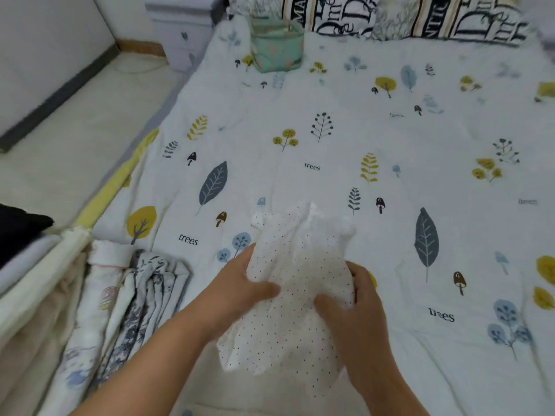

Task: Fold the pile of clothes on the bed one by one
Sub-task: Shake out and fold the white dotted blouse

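Both hands are on 1 small white dotted garment (pixel 295 283), held up just over the near part of the bed (pixel 330 130). The left hand (pixel 240 291) grips its left edge, thumb lying across the front of the cloth and the fingers (pixel 244 257) tucked behind it. The right hand (pixel 359 313) pinches the right edge, thumb on the front and the curled fingers (pixel 359 273) wrapped round the side. Between the 2 sets of fingers the garment is bunched and creased; its top, with short ruffled sleeves, stands up beyond the fingertips, and its lower part hangs toward the wrists.

Left of the left fingers, at the bed's near corner, lies the pile of clothes (pixel 120 310): pale pieces and 1 with a blue-grey print, rumpled together on edge. Beyond the fingers the bedsheet spreads flat, white with leaves, mushrooms and the word "trees". Far past the fingertips, by the head of the bed, stands a green fabric basket (pixel 277 45), and behind it are pillows (pixel 390 16) printed with big black letters. Off to the far left is a white nightstand (pixel 180 28) on the pale floor (pixel 75 115).
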A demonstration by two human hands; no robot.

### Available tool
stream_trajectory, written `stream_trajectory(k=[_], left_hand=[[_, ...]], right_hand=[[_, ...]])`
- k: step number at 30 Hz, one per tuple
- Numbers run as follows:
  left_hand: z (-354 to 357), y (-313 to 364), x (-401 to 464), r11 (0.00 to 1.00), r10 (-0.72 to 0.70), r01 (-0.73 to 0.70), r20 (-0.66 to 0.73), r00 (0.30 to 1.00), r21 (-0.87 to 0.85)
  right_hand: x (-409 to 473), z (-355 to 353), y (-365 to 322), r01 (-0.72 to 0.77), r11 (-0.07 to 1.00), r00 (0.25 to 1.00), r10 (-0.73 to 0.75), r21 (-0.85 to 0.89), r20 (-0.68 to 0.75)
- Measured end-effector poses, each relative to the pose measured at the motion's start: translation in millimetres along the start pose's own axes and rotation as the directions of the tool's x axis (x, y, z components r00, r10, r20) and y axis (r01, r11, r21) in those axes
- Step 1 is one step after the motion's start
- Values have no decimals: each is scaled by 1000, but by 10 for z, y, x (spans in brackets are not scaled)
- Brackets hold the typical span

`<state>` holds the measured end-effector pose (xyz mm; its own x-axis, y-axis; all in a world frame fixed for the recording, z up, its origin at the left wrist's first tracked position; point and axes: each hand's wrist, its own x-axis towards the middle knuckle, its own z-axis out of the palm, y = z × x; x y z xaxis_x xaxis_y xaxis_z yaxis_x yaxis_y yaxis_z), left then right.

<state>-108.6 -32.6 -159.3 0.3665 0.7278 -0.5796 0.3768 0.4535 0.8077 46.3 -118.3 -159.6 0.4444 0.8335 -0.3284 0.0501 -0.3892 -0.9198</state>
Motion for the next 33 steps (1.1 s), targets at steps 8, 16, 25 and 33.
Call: stream_trajectory(k=[8, 16, 25, 33], left_hand=[[-597, 703, -1177, 990, 120, -130, -143, 982, -59], [-1778, 1037, -2200, 976, 194, -213, -285, 939, -38], [-3138, 664, -2751, 965, 93, -168, -338, 937, -201], [-3452, -322, -2436, 940, -218, 71, -430, 876, -334]], right_hand=[[-707, 301, -1155, 89, 993, 991, -97, 81, 90], [-1302, 1176, -2085, 147, 966, 947, -199, 212, 251], [-1706, 2534, -2322, -15, 957, 884, -123, 291, 450], [-1731, 3128, -1668, -103, 980, 898, 166, -173, 407]])
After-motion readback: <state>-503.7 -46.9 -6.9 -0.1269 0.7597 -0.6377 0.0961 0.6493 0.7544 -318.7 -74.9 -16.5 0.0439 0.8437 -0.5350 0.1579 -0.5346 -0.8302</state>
